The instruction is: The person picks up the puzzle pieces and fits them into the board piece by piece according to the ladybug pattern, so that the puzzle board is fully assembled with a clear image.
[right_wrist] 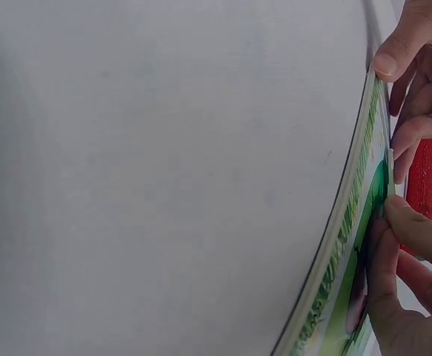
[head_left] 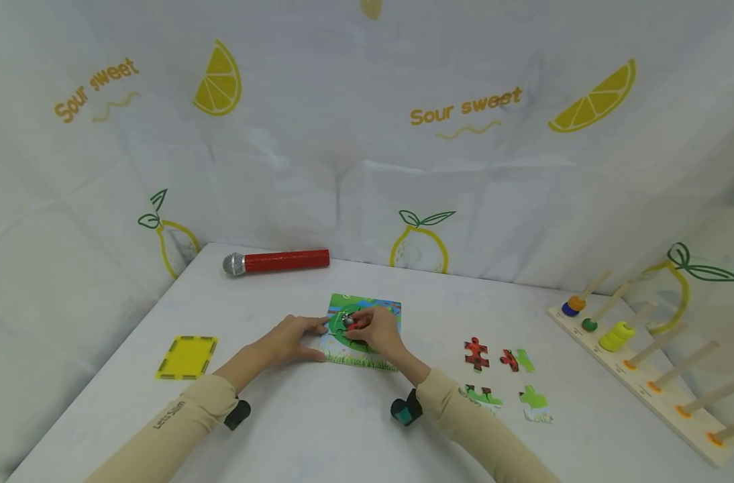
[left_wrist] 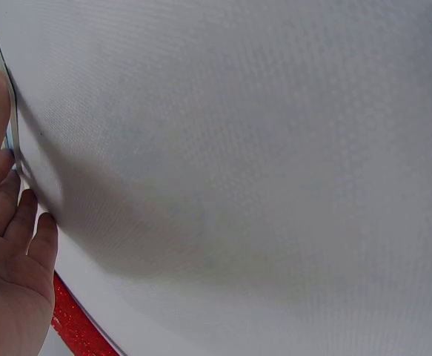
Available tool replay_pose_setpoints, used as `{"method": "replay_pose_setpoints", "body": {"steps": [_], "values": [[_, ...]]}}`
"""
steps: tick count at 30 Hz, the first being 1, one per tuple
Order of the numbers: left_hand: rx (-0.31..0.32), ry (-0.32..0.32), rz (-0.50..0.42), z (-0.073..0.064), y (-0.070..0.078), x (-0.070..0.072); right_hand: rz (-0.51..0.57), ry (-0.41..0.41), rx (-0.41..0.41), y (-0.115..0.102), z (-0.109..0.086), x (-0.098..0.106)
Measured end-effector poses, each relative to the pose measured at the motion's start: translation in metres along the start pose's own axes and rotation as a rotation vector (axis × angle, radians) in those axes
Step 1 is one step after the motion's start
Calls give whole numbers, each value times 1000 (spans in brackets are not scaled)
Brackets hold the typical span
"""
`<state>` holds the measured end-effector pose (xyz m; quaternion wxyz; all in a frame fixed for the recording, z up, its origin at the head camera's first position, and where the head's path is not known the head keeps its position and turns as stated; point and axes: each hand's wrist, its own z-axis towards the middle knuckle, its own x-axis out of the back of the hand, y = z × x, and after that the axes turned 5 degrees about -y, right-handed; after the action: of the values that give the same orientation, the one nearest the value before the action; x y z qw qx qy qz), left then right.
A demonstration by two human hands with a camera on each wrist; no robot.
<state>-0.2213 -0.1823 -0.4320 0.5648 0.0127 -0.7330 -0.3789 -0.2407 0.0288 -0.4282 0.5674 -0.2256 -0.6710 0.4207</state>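
The right hand [head_left: 378, 332] pinches a red-and-grey puzzle piece [head_left: 350, 322] over the picture board [head_left: 361, 361]; whether it is seated, I cannot tell. The left hand [head_left: 287, 339], fingers spread, touches the board's left edge. Loose pieces [head_left: 476, 354] lie to the right. Beyond, a peg rack [head_left: 641, 381] bears blue and orange beads [head_left: 573, 306], a green bead [head_left: 589, 325] and yellow beads [head_left: 617, 337].

Backdrop [head_left: 319, 107] reads “Sour sweet” twice; sleeve [head_left: 164, 436], “Let's Slim”.

sleeves [head_left: 162, 446]: beige, dark lettering [head_left: 170, 414] | left wrist unit [head_left: 237, 415]: black, rounded | right wrist unit [head_left: 413, 405]: black, teal patch [head_left: 404, 415]
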Motion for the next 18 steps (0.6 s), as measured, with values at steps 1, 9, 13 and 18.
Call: {"method": "replay_pose_setpoints", "body": {"steps": [1, 9, 13, 18], "values": [[1, 0, -1, 0, 0, 0, -3, -5, 10, 0, 0, 1], [-7, 6, 5, -2, -1, -1, -66, -16, 65, 1, -1, 3], [-10, 10, 3, -2, 0, 0, -82, -6, 67, 0, 1, 2], [-10, 15, 6, -1, -1, -1, -117, 3, 68, -1, 1, 1]]}}
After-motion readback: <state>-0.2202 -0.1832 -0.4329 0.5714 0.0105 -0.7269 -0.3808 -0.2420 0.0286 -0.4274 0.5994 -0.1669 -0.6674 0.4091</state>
